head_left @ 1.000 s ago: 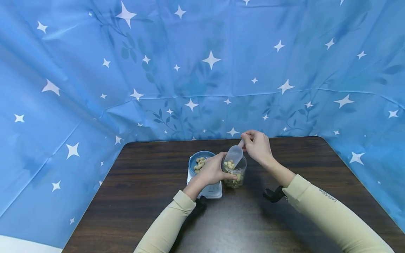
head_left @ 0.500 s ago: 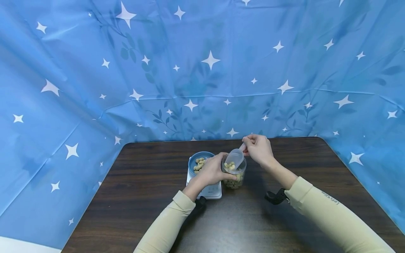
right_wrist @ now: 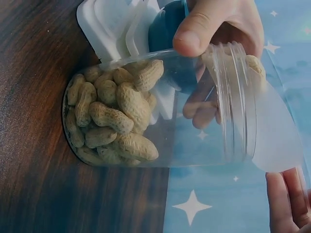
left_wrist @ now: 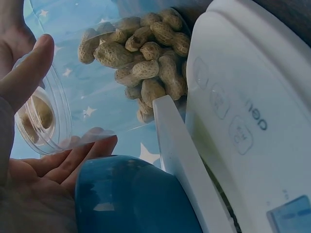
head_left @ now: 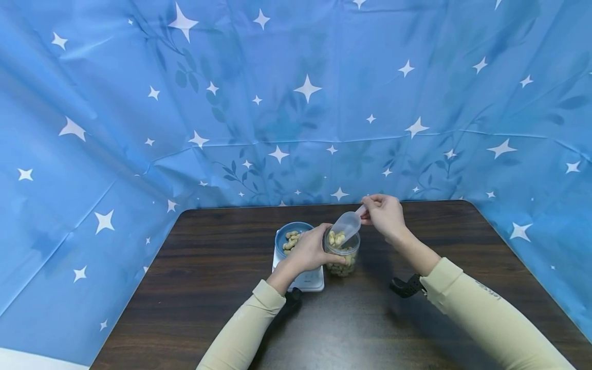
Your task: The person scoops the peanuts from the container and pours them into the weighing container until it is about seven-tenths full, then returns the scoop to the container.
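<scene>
My left hand (head_left: 309, 251) holds a clear plastic jar (right_wrist: 170, 150) around its neck, thumb on the near side and fingers behind. Unshelled peanuts (right_wrist: 112, 116) fill the jar's lower part, as the right wrist view shows. My right hand (head_left: 385, 216) pinches the handle of a translucent scoop (head_left: 349, 223), tilted with its lip inside the jar mouth. A few peanuts (head_left: 336, 238) lie in the scoop. Just left of the jar, a blue bowl (left_wrist: 131, 194) with several peanuts stands on a white kitchen scale (left_wrist: 228, 97), partly hidden by my left hand and forearm.
The dark wooden table (head_left: 203, 288) extends around the jar and scale. Behind it hangs a blue cloth (head_left: 231, 103) with white stars. Black wrist cameras sit at both cuffs, the right one (head_left: 404, 287) low over the table.
The scoop first dipped lower into the jar, then rose and shifted right with my right hand, peanuts in it. My left hand and the jar have stayed in place.
</scene>
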The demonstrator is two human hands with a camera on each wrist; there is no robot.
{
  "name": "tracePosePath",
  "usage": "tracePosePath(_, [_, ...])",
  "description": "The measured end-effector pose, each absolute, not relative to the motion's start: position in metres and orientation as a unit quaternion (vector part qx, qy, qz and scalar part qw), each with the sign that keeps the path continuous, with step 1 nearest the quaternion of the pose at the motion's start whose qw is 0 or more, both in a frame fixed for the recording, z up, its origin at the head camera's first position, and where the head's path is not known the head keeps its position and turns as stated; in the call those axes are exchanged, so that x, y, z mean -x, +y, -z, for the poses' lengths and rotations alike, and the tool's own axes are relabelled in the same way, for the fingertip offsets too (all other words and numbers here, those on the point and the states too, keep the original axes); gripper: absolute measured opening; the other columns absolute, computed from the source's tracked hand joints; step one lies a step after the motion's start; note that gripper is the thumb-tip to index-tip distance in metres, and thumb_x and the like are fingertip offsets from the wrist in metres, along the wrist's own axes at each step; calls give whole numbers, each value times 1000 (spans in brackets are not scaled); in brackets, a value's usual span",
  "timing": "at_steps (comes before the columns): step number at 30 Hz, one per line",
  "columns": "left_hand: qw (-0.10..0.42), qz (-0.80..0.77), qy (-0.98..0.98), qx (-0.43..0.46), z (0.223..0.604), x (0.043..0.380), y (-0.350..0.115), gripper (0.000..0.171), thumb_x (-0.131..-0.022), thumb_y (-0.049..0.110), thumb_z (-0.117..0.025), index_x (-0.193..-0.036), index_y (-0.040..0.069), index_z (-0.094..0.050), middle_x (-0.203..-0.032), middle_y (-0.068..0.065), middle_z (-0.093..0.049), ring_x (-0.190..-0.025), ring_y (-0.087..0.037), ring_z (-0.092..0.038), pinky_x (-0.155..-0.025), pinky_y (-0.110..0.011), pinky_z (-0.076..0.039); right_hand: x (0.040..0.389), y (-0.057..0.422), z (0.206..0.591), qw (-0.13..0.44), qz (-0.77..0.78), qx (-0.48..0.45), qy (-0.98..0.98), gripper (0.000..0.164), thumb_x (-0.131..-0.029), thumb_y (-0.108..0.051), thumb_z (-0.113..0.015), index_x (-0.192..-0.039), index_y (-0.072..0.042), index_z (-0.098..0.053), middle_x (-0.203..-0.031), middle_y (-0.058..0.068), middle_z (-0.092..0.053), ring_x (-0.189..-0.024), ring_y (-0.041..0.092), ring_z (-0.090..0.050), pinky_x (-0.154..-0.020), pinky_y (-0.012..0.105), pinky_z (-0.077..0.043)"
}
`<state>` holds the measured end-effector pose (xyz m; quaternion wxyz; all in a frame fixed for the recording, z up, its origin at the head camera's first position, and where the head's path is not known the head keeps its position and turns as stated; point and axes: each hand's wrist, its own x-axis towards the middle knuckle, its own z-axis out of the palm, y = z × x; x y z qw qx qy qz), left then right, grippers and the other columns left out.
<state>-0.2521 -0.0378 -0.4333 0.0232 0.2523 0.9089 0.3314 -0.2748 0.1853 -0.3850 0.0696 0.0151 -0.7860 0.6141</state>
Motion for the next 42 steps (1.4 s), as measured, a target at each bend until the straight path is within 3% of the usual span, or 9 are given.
tracePosePath(9, [24, -329, 910, -251, 433, 251, -40, 90, -77, 50, -89, -148, 10, -49, -130, -3, -65, -113, -19, -63, -96, -43, -50, 275, 191, 387, 53, -647, -8, -760, 36, -110, -16, -51, -121, 16, -59, -81, 9, -72, -71, 12, -71, -74, 35, -60])
tracePosePath(17, [23, -329, 909, -256, 433, 252, -40, 89, -78, 50, -89, -148, 10, -49, -131, -2, -64, -115, -19, -63, -97, -43, -49, 277, 197, 387, 48, -663, 3, -747, 38, -110, -15, -49, -127, 18, -56, -79, 3, -71, -71, 9, -70, -72, 29, -60])
tracePosePath(35, [32, -334, 911, -239, 433, 252, -39, 92, -77, 52, -89, -150, 13, -48, -135, -1, -63, -119, -21, -61, -96, -44, -51, 281, 208, 397, 57, -698, 14, -714, 39, -110, -17, -49, -130, 16, -55, -77, 0, -69, -70, 9, -69, -71, 29, -60])
tracePosePath(42, [28, -326, 912, -246, 434, 248, -39, 97, -80, 52, -86, -156, 11, -42, -147, -5, -56, -131, -24, -55, -109, -55, -39, 280, 212, 399, 58, -724, 9, -688, 35, -110, -17, -51, -126, 14, -56, -76, 0, -70, -70, 9, -69, -69, 27, -59])
